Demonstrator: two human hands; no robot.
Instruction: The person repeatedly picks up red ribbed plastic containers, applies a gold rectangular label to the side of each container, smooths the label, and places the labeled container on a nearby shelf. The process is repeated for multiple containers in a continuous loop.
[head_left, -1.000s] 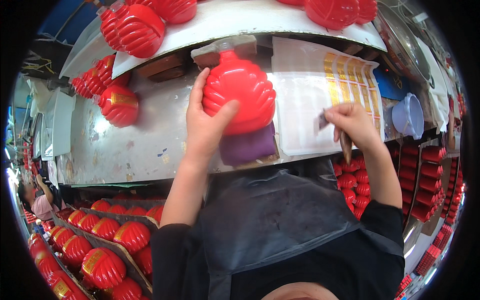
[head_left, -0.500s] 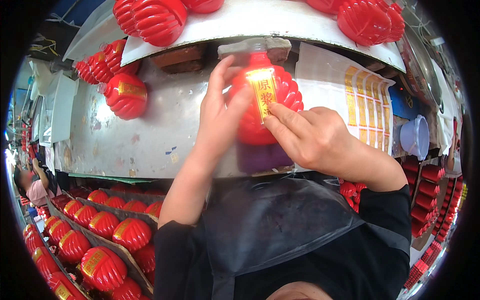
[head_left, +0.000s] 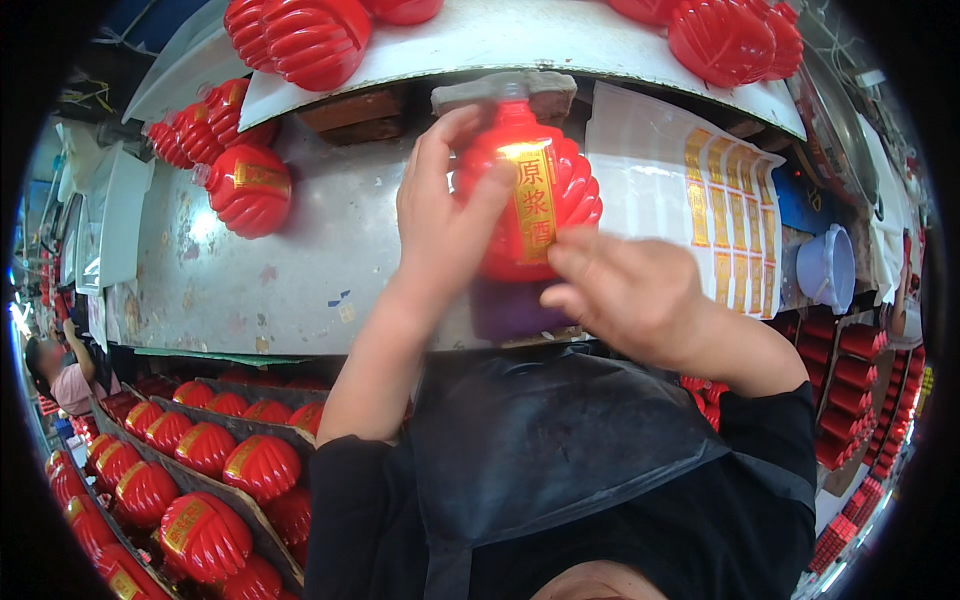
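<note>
Left hand — raised from the lower edge on a bare forearm, palm turned right, fingers curled upward, thumb spread toward centre, in a grasping pose. Right hand — back toward the camera, knuckles up, fingertips pinched and pointing up-left, near the left thumb. Both upper arms in black sleeves, elbows bent.
</note>
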